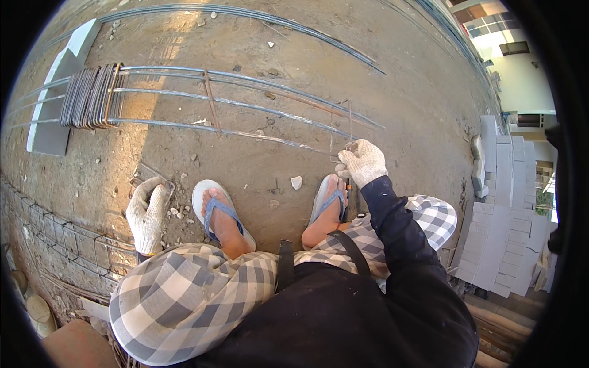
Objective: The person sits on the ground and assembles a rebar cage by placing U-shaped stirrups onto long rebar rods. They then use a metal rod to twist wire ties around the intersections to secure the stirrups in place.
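Note:
I squat in checked shorts and blue flip-flops on bare dirt. My right hand [363,161], in a white knit glove, is closed on a thin tool with an orange end [348,185]. It sits by my right foot, at an upright wire stirrup [341,132] on the long steel bars [245,104]. My left hand [147,211], also gloved, lies with its fingers stretched out on the ground left of my left foot. Its fingertips touch a bent wire stirrup [149,173] lying flat there.
A bundle of several stirrups [92,98] hangs on the bars at the far left, beside a pale slab [52,104]. More bars [257,21] lie farther off. Stacked grey blocks [506,214] stand at the right. A wire cage [67,239] lies at the lower left.

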A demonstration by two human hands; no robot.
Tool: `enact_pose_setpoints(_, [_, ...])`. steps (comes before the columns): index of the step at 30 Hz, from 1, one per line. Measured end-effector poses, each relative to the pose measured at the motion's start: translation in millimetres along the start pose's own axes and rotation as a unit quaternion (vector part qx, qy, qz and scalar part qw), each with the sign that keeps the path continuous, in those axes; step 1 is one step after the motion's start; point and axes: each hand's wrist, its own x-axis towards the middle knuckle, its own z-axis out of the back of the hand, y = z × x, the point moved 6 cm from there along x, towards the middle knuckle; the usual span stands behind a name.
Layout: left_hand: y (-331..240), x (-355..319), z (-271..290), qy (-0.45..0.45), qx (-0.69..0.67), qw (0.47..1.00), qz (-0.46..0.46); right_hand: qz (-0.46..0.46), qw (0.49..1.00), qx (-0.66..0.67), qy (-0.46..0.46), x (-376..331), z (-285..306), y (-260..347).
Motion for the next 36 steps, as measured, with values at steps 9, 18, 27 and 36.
enact_pose_setpoints(9, [80.7, -5.3, 60.9, -0.216, 0.276, 0.936, -0.028, 0.155, 0.981, -0.004, 0.118, -8.2, -129.8, 102.8])
enact_pose_setpoints(18, [113.3, 39.3, 41.0, -0.135, 0.405, 0.892, 0.146, 0.236, 0.942, -0.177, 0.159, -68.1, -143.2, 68.2])
enact_pose_setpoints(27, [-3.2, -1.4, 10.3, 0.068, 0.448, 0.867, -0.207, 0.501, 0.791, -0.296, 0.19, -109.7, -181.3, 96.0])
enact_pose_setpoints(36, [-115.1, -38.4, -110.3, 0.35, 0.331, 0.681, -0.552, 0.279, 0.785, -0.482, 0.271, -120.2, -133.1, 46.3])
